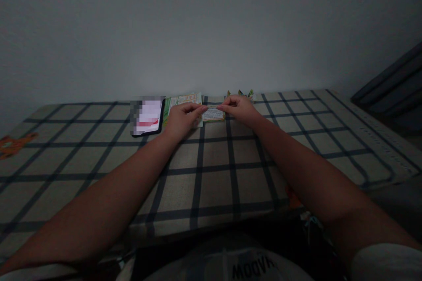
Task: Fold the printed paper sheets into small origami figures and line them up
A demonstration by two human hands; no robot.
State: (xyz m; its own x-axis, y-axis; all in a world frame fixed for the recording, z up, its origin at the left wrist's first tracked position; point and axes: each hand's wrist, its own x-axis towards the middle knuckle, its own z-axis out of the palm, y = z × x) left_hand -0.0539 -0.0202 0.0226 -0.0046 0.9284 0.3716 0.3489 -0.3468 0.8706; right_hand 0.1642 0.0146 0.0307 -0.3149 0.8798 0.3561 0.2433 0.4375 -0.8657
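Both hands pinch the top edge of a small printed packet (213, 115), which has lines of text and an orange-yellow lower border. My left hand (183, 118) grips its left corner between thumb and fingers. On the right corner, my right hand (240, 109) pinches in the same way. A green and white printed sheet (184, 99) lies behind and partly under my left hand. Beyond my right hand sit small green-yellow pieces (245, 94), too small and dark to name. What the packet contains cannot be seen.
A tablet or phone (148, 116) with a lit, partly blurred screen lies left of my left hand. The table wears a checked cloth (214, 184) with an orange figure (16, 144) at far left. A pale wall (211, 30) stands directly behind the table. Dark striped fabric (395, 83) is at right.
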